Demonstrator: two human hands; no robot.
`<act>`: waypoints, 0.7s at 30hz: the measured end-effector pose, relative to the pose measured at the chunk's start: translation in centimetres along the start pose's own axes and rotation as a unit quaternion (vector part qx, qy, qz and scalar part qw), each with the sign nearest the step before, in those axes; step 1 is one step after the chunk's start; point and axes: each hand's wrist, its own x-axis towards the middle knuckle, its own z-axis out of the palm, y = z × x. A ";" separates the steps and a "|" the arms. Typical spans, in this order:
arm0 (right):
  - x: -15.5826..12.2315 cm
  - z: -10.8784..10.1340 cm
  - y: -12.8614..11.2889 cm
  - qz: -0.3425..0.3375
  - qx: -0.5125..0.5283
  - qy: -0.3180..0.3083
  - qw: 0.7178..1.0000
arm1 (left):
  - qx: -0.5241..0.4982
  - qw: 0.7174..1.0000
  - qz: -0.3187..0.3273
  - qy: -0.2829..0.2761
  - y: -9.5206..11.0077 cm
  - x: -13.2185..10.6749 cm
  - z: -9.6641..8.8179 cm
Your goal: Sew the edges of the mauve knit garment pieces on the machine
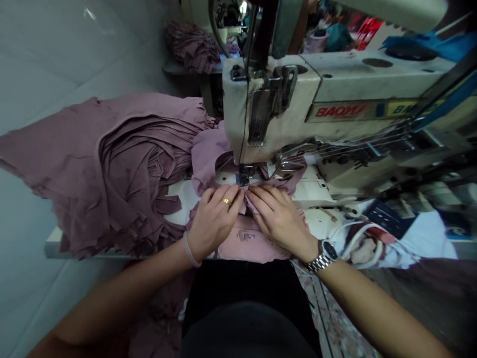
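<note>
Pale grey tiled wall (pixel 55 59) along your left side, with a white sewing table (pixel 54 243) edge running in front of it. Farther back, a bundle of mauve cloth (pixel 192 47) lies on a shelf (pixel 179 67).

Centre of view: a cream industrial sewing machine (pixel 298 94), red BAOYU lettering on its front plate, several threads running off to the right.

A mauve knit panel (pixel 238 241) lies right up against the presser foot (pixel 244 175), its far part bunched around the machine head. You cannot make out from this view whether the needle is in the cloth.

Your left hand (pixel 214 221) and right hand (pixel 278 219) are both partly closed, fingers curled down, gathering a fold of the panel between them just in front of the foot. Your fingertips nearly meet there.

Gold ring (pixel 225 201) on a left finger, pale band (pixel 190 250) on the left wrist, steel wristwatch (pixel 324 256) on the right.

Just beside your left hand, a tall stack of mauve cut pieces (pixel 112 164) sits on the table. Printed white cloth (pixel 402 238) lies to the right of your right wrist, and your dark clothing (pixel 242 298) fills the bottom of the view.
</note>
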 end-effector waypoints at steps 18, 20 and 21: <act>0.1 0.2 0.0 -0.001 -0.027 -0.015 1.000 | -0.045 0.999 -0.008 -0.020 -0.4 0.2 0.8; 0.5 0.2 0.0 0.009 -0.029 -0.013 0.999 | -0.046 0.999 -0.012 -0.028 -0.6 0.5 0.8; 0.7 0.2 -0.1 0.015 -0.030 -0.014 0.999 | -0.046 0.998 -0.013 -0.031 -0.7 0.6 0.7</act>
